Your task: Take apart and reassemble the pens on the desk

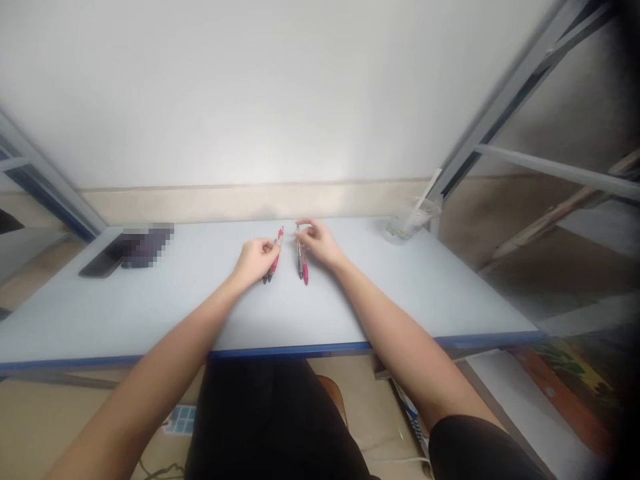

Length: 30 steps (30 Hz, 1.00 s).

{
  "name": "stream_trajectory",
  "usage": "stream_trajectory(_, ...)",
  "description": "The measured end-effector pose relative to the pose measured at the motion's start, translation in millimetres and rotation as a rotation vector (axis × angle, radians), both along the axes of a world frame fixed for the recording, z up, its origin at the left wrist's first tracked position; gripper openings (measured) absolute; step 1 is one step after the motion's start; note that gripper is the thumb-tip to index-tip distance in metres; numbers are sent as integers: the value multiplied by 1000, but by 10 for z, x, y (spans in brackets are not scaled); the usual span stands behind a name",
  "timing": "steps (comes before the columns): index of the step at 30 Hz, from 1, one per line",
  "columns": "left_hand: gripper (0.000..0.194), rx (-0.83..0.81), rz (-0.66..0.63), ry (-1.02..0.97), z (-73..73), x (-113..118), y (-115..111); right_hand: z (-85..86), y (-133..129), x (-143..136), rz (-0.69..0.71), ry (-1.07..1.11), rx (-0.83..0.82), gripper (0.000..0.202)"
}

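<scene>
My left hand [255, 260] is closed, thumb and fingers pinched on a red pen [275, 265] with a pale barrel. Dark pen ends [265, 279] stick out below that hand, their other parts hidden by it. A short gap to the right, my right hand [320, 244] is closed with its thumb and forefinger at the upper part of a black-and-clear pen [300, 260]. Right beside that pen lies another red pen [306, 275], its upper part covered by my fingers. All these pens point roughly away from me, at the middle of the light blue table [200, 313].
A dark phone [103, 260] lies at the table's left, beside a dark, partly pixelated item [143, 257]. At the back right stands a clear plastic cup [405, 228] with a white stick in it. A wall closes off the back, and metal frames [460, 147] rise at both sides.
</scene>
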<state>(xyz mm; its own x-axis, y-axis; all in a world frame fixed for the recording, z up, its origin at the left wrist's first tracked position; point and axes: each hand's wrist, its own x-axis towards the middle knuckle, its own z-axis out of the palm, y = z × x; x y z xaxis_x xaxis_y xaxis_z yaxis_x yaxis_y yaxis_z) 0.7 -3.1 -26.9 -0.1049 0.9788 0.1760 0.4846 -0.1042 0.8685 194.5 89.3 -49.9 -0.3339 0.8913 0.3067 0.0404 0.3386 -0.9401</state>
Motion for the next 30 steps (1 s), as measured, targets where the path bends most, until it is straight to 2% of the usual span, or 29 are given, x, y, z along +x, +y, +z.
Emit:
stream_trajectory(6,32,-93,-61,-609,16,36,41,-2,-33,-8,-48,20,13,45)
stream_trajectory(9,27,-84,-81,-775,56,52,37,-8,-36,-16,-49,44,4,45)
stream_trajectory(12,21,-88,-101,-809,99,58,18,-15,-34,-25,-39,10,21,44)
stream_trajectory(15,14,-90,-61,-821,121,49,12,-18,-35,-22,-38,-64,62,40)
stream_trajectory(19,38,-80,-16,-837,122,22,26,-23,-36,2,-98,-174,139,34)
stream_trajectory(26,92,-95,-123,-745,127,-17,13,-85,-33,-32,-241,-591,268,25)
stream_trajectory(30,99,-99,-147,-716,132,-30,3,-133,-46,-66,-254,-733,311,24)
